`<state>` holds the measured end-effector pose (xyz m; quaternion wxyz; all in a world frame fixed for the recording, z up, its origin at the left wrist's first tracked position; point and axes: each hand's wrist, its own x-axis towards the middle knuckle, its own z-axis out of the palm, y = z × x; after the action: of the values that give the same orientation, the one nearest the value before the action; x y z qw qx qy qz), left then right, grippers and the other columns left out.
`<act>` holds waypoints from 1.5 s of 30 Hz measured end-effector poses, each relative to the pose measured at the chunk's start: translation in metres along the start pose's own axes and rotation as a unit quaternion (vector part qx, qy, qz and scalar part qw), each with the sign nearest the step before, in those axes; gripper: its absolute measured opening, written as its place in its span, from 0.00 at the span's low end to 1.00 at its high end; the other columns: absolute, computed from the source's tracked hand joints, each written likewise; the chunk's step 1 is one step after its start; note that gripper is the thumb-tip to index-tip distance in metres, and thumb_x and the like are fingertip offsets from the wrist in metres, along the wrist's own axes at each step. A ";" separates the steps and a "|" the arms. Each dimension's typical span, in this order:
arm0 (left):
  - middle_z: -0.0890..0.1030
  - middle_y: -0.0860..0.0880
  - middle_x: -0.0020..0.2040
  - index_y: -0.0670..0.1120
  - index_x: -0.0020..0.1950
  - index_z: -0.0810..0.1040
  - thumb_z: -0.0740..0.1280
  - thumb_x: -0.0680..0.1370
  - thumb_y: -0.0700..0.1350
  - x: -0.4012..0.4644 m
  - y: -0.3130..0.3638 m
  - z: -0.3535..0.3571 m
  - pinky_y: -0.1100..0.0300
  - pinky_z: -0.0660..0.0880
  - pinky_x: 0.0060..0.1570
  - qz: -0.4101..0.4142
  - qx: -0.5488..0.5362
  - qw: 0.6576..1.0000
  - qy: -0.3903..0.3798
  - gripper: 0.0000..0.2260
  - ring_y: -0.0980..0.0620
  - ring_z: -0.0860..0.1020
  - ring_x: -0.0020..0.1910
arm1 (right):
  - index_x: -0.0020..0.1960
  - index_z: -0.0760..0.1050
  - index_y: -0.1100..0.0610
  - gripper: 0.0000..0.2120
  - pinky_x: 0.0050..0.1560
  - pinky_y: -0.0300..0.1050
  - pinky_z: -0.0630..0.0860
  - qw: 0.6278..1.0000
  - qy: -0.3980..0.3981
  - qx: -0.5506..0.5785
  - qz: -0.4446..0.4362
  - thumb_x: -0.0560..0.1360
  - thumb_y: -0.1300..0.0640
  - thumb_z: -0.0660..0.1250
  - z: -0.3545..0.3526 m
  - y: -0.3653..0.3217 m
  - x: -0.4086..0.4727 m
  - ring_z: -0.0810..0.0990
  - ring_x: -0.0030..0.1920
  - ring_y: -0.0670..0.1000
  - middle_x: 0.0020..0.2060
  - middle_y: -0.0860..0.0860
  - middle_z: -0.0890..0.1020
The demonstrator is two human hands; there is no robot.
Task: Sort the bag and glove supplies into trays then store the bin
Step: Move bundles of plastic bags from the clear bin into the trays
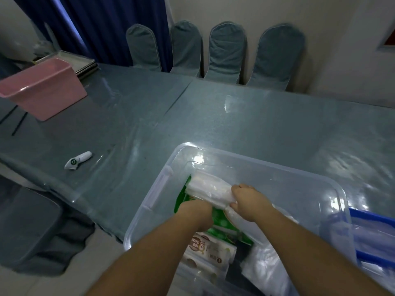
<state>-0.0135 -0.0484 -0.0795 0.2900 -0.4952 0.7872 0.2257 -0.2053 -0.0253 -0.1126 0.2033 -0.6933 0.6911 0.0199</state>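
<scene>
Inside the clear plastic bin [245,165] at the worktop's [267,124] near edge, our right hand [249,200] grips a soft white bag roll [208,188]; whether our left hand's [194,210] fingers grasp anything, we cannot tell, above green packets [222,223].

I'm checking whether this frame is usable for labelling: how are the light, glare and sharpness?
Head view: dim, bluish light; bright glare on the clear bin's far rim and on the plastic table cover; wide-angle bending at the edges; soft blur on both hands, left hand and right hand, and the white packet.
</scene>
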 end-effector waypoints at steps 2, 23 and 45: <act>0.80 0.47 0.47 0.46 0.52 0.79 0.65 0.78 0.49 0.000 -0.004 -0.001 0.46 0.80 0.55 -0.001 -0.008 1.000 0.008 0.08 0.45 0.80 0.48 | 0.60 0.72 0.54 0.12 0.47 0.49 0.75 1.000 0.018 -0.003 0.007 0.79 0.51 0.61 -0.005 -0.003 0.001 0.79 0.49 0.57 0.53 0.54 0.80; 0.77 0.43 0.70 0.44 0.73 0.75 0.62 0.82 0.57 -0.032 -0.010 -0.020 0.51 0.73 0.64 0.084 -0.221 0.972 -0.007 0.24 0.43 0.76 0.65 | 0.35 0.73 0.54 0.08 0.39 0.45 0.72 0.954 0.006 0.246 0.174 0.74 0.60 0.63 -0.048 -0.029 -0.056 0.76 0.38 0.50 0.35 0.48 0.79; 0.88 0.44 0.52 0.43 0.61 0.82 0.71 0.79 0.44 -0.103 0.169 -0.035 0.49 0.83 0.53 0.214 -0.654 0.726 -0.007 0.12 0.44 0.87 0.51 | 0.55 0.80 0.54 0.13 0.51 0.62 0.84 0.694 0.270 0.613 0.265 0.77 0.46 0.71 -0.091 0.024 -0.225 0.87 0.48 0.59 0.47 0.55 0.87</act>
<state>-0.1401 0.0645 0.0279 -0.1562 -0.3793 0.5279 0.7437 -0.2617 0.1617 0.0338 0.3740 -0.1792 0.7302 -0.5430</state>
